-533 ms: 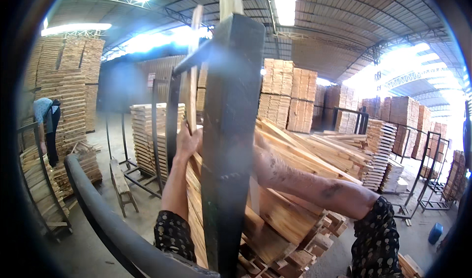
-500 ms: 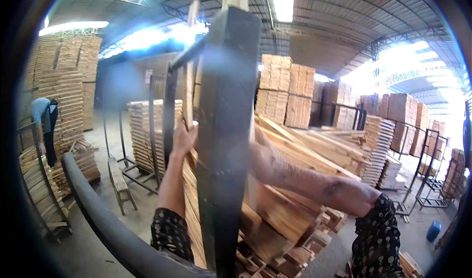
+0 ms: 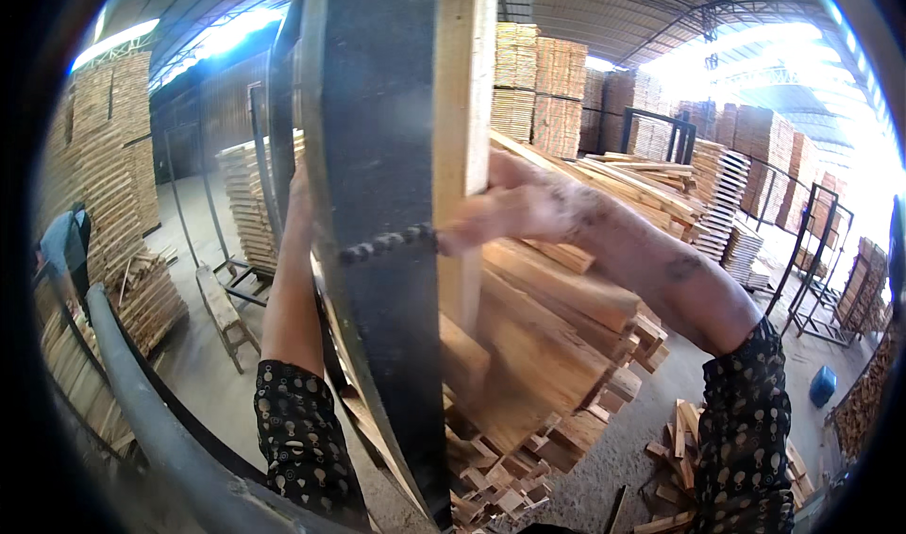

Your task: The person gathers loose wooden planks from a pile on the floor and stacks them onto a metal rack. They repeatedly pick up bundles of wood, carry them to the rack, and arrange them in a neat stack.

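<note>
A broad dark metal post [image 3: 382, 157] stands upright close in front of me. Along its right side runs a pale wooden board [image 3: 462, 100], also upright. My right hand [image 3: 505, 215] reaches in from the right, its blurred fingers closed across the board beside the post. From the fingers a dark beaded strip [image 3: 387, 241] crosses the post's face. My left hand [image 3: 300, 190] is beyond the post's left edge; its fingers are hidden. Below my right forearm, thick wooden planks [image 3: 538, 355] lie stacked with their ends toward me.
A curved grey metal rail [image 3: 170, 411] sweeps across the lower left. Short wood offcuts [image 3: 675, 458] lie on the floor, with a blue jug [image 3: 823, 386] farther right. A wooden bench [image 3: 222, 308] and a bent-over person [image 3: 66, 246] are at left. Tall lumber stacks [image 3: 559, 91] stand behind.
The post now sits farther left in view and looks wider. My right hand has come out from behind it onto the board. My left hand, earlier seen at a slat, is mostly hidden.
</note>
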Action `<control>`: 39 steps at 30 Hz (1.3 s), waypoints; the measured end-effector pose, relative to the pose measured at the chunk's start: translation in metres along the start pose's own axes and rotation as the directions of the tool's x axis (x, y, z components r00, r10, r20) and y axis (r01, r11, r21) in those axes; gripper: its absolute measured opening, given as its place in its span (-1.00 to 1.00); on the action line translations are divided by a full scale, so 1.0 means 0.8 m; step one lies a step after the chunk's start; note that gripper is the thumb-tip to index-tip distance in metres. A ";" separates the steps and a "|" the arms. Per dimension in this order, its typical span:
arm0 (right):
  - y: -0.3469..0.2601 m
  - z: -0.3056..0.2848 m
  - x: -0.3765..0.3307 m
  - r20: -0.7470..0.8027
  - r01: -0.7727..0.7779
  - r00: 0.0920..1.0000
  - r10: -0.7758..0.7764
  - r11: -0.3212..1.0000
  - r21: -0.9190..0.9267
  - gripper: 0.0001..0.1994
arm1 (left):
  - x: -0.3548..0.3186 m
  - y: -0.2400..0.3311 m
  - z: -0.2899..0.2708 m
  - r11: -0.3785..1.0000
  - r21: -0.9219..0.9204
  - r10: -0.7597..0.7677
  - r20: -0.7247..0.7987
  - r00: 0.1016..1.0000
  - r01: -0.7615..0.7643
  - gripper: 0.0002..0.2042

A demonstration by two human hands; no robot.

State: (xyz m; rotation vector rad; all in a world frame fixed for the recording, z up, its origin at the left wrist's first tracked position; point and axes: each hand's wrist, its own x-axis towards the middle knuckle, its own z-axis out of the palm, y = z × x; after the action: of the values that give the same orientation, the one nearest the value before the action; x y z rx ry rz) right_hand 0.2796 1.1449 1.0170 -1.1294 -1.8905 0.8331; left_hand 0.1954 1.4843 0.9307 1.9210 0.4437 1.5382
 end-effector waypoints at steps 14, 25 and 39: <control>-0.028 0.027 -0.007 0.053 -0.152 0.977 0.205 0.854 -0.497 -0.43 | 0.000 -0.024 -0.025 0.995 0.091 -0.033 0.006 0.999 0.032 -0.58; -0.022 -0.102 -0.045 -0.205 -0.206 0.975 0.087 0.706 -0.678 -0.33 | -0.105 -0.023 -0.111 0.963 -0.123 -0.236 0.036 0.971 0.239 -0.64; 0.041 -0.130 -0.153 -0.446 -0.673 0.740 0.504 0.565 -0.478 -0.29 | -0.275 0.064 -0.146 0.891 -0.164 -0.433 -0.019 0.901 0.424 -0.73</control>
State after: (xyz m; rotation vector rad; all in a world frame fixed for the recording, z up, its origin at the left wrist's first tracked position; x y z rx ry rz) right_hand 0.4206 1.0621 1.0070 -2.2711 -1.5697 0.3314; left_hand 0.0199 1.3418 0.8142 1.5338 0.6984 1.2919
